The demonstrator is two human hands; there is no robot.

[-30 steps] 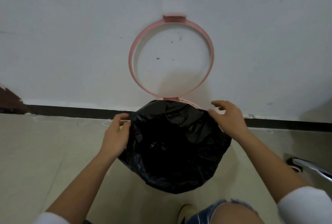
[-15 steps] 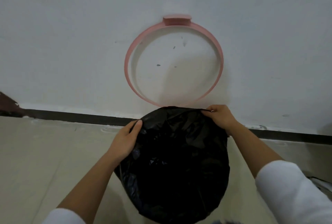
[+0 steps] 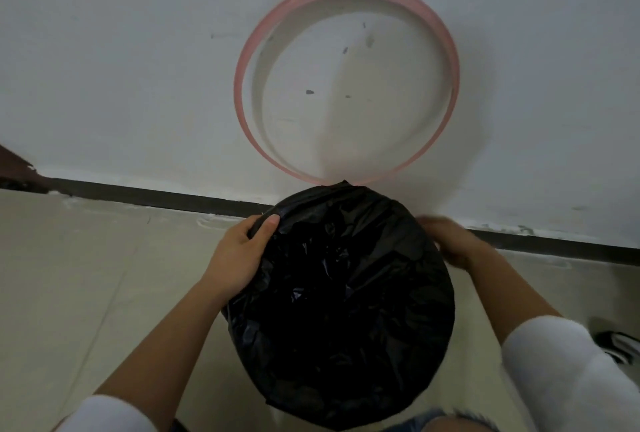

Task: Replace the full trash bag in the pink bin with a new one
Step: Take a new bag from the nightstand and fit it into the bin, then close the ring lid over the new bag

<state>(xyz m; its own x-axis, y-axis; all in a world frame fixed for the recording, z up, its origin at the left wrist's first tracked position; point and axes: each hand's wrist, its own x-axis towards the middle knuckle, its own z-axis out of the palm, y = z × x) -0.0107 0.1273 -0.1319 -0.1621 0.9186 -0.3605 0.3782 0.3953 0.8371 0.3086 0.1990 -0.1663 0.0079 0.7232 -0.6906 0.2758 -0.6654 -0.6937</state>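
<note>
A black trash bag (image 3: 343, 300) is spread over the round mouth of the bin and hides the bin's body. Behind it the bin's pink ring lid (image 3: 242, 92) stands tilted up against the white wall. My left hand (image 3: 239, 255) grips the bag's left edge, thumb on top of the plastic. My right hand (image 3: 453, 241) lies on the bag's right edge; it is blurred, and its fingers curl over the plastic.
The bin stands on a beige tiled floor (image 3: 86, 276) close to a white wall (image 3: 121, 68) with a dark baseboard strip (image 3: 156, 194). A dark and white object (image 3: 620, 345) lies on the floor at the right edge.
The view has come closer to the bin. My right hand slid from the bag's far rim down along the right side. My left hand stayed on the left edge.
</note>
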